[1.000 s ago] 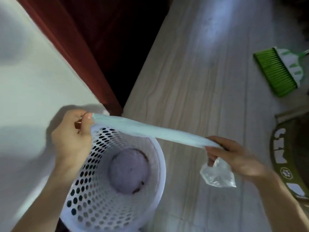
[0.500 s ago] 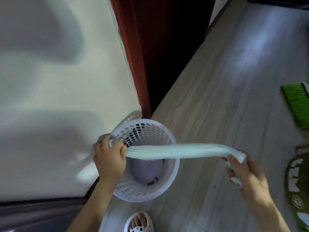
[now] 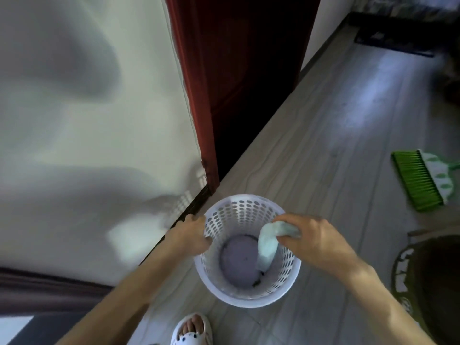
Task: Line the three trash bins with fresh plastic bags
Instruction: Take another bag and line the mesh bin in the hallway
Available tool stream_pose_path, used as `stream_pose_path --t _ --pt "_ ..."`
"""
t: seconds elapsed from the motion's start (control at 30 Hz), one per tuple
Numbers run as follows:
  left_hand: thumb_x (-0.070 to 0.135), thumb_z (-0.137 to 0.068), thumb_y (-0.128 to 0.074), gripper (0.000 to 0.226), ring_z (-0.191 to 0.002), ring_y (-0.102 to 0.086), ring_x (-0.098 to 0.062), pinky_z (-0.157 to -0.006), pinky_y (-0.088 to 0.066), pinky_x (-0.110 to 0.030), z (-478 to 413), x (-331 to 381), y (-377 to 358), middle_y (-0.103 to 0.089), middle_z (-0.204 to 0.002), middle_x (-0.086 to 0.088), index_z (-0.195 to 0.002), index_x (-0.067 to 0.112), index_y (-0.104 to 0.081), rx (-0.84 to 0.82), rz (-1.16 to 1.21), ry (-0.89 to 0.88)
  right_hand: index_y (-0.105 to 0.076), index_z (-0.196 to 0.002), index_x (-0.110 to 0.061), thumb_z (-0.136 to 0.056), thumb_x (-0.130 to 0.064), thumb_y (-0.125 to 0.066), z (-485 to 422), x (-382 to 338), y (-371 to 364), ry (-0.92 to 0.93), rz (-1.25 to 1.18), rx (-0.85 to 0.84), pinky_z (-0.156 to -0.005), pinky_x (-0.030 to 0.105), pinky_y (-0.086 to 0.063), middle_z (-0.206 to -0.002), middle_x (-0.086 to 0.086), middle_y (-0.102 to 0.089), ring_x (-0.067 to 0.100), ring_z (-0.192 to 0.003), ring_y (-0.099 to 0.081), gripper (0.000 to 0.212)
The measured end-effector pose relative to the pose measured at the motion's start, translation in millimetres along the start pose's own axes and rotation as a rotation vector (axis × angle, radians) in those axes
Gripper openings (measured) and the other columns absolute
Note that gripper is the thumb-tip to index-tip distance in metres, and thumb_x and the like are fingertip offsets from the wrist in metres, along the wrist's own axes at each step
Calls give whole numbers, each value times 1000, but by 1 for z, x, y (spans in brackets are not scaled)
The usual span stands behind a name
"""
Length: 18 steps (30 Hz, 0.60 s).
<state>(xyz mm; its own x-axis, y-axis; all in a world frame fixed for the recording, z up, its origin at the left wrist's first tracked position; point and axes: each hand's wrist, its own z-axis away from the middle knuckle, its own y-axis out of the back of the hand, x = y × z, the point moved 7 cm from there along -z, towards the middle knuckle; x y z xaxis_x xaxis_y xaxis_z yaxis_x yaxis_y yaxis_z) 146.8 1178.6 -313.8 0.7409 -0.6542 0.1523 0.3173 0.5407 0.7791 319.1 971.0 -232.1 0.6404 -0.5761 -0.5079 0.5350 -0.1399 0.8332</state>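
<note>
White bin (image 3: pixel 249 303), left hand (image 3: pixel 193 235) gripping; bag (image 3: pixel 267 245), right hand (image 3: pixel 314 241).

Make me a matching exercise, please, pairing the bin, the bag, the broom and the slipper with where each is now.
Things: 1 white bin; 2 plastic bag; 3 green broom; 4 white slipper.
Places: A lying flat, far right; B worn, bottom edge of view; C hanging into the bin from the right hand; D upright, rim gripped by the left hand.
Pairs: 1-D; 2-C; 3-A; 4-B.
</note>
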Motion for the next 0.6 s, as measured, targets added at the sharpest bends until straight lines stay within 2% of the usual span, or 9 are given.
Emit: stream_pose_path --t 0.03,0.1,0.2,0.27,0.33,0.4,0.47,0.53,0.6 --pt "54 -86 -49 56 -117 -55 -26 -96 -49 -45 7 14 15 -52 -134 -5 -135 28 -47 -21 -28 -66 -54 -110 -53 -76 -41 -62 -2 -1 1 7 1 -39 -79 28 -53 -98 -19 -70 8 -90 -67 37" --pt "52 -91 -55 51 -117 -57 -20 -98 -47 -37 25 49 46 -59 -130 1 -136 28 -53 -12 -8 -173 -52 -115 -54 -73 -46 -60 -5 -5 4 11 -15 -127 -83 29 -53 -104 -16 -70 10 -93 -66 43" --pt "56 -84 -64 55 -117 -60 -15 -101 -48 -36 52 110 81 -64 -129 6 -132 30 -58 133 209 -303 -37 -131 -53 -69 -45 -71 -11 -11 9 -28 -48 -247 -77 26 -53 -110 -4 -68 14 -88 -64 71" --pt "58 -76 -66 47 -101 -65 -13 -90 -53 -37 61 136 72 -70 -110 9 -113 29 -66 158 266 -333 -28 -139 -51 -60 -47 -75 -15 -11 12 -53 -112 -267 -83 28 -53 -119 -5 -64 17 -100 -63 92" --pt "56 -77 -64 35 -89 -66 -13 -77 -54 -34 59 147 59 -71 -96 9 -98 28 -68 186 255 -341 -27 -142 -49 -53 -48 -79 -16 -6 14 -48 -206 -251 -91 29 -52 -123 -10 -64 14 -108 -62 102" --pt "43 -82 -66 17 -81 -64 -15 -65 -47 -28 54 144 62 -68 -85 7 -84 26 -63 282 268 -340 -42 -137 -41 -60 -37 -87 -13 1 17 -27 -428 -211 -87 24 -52 -112 -10 -71 8 -100 -67 89" --pt "39 -81 -70 23 -66 -57 -12 -55 -39 -27 51 135 69 -61 -68 7 -69 27 -55 341 365 -346 -62 -119 -29 -76 -17 -84 -7 7 18 -5 -695 -105 -74 22 -52 -93 -7 -75 10 -83 -69 50" --pt "45 -79 -73 31 -53 -47 -7 -50 -34 -26 50 126 73 -52 -56 9 -58 34 -53 369 395 -341 -73 -98 -18 -86 -3 -72 -3 21 19 -50 -879 87 -64 24 -51 -74 -3 -70 15 -68 -61 19" --pt "47 -79 -72 37 -51 -46 -7 -50 -34 -28 48 115 69 -47 -53 10 -54 32 -49 361 344 -291 -76 -89 -13 -88 0 -67 2 37 13 -169 -1059 247 -62 26 -50 -70 1 -67 15 -65 -56 15"
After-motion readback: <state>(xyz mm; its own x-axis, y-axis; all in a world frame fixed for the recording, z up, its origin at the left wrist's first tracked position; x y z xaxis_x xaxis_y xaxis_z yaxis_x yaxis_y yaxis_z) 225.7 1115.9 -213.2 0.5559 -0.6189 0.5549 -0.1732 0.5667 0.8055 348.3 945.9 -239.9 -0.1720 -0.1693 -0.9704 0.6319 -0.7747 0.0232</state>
